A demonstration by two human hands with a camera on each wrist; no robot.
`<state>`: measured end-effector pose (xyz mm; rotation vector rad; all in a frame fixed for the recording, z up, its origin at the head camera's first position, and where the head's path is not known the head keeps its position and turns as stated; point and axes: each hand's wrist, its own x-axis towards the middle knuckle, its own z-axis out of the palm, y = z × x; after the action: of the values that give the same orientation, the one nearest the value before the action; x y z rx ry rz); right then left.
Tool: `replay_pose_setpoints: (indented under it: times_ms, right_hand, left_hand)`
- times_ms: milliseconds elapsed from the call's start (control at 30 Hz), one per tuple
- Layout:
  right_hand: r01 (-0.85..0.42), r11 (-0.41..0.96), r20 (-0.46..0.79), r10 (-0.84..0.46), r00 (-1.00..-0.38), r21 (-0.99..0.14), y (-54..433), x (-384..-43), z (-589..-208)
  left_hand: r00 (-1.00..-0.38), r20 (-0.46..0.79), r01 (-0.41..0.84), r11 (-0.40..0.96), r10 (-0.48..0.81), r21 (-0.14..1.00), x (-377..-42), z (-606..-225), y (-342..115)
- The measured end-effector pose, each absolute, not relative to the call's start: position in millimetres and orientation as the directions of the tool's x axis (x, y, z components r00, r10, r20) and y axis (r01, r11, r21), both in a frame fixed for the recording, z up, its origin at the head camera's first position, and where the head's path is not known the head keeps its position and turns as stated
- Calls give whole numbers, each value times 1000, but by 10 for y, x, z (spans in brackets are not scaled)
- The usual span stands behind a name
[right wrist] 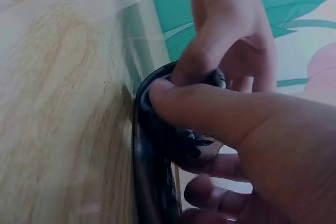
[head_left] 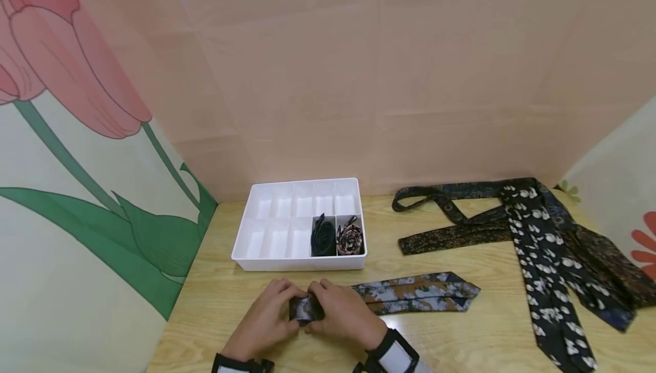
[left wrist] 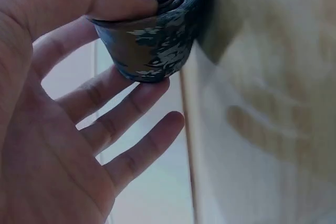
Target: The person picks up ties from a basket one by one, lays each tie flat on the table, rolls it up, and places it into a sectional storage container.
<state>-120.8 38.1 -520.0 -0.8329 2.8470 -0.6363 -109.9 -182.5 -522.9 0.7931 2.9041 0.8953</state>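
Note:
A floral necktie is partly rolled up; its roll [left wrist: 152,45] sits between my two hands in front of the white box. From the roll, the flat part of the tie [head_left: 420,293] runs right along the table to a pointed end. My left hand [head_left: 271,313] pinches the roll, its thumb on the coiled edge and fingers on the far side. My right hand [head_left: 343,313] grips the roll from the other side, thumb pressed along the coil in the right wrist view. Part of the roll is hidden behind the fingers.
The white divided box [head_left: 299,265] holds a dark green rolled tie [head_left: 323,239] and a brown patterned rolled tie [head_left: 350,240] in its front right compartments. Several loose ties, among them a black floral tie [head_left: 528,253], lie at the right. A wall stands behind.

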Motion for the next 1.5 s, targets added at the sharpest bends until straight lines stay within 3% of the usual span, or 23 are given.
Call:
replay_pose_setpoints:
  times_ms: [300,467,633,833,1133,1333,1500]
  right_hand:
    - [-469,770,23,-511,-859,-433,405,-1213,-5213]
    - [-479,758,43,-516,-856,-442,408,-1222,-5185]
    - [-487,786,33,-515,-857,-382,416,-1219,-5152]
    - [-503,764,40,-535,-844,-405,424,-1232,-5169]
    - [-589,765,183,-560,-808,-260,480,-1264,-5231]
    - [-593,732,114,-594,-797,-335,476,-1286,-5234]
    - [-598,729,152,-585,-797,-333,480,-1315,-5253]
  left_hand:
    - [-866,164,476,682,472,555,-1102,-5315,-1795]
    - [-858,196,503,698,474,510,-1118,-5312,-1794]
    - [-864,156,476,675,479,564,-1111,-5315,-1810]
    - [-879,132,441,676,458,590,-1097,-5296,-1839]
    - [-877,62,403,658,477,637,-1120,-5282,-1798]
    - [-867,79,438,678,491,590,-1122,-5254,-1792]
    - [-886,31,382,690,464,615,-1118,-5268,-1761]
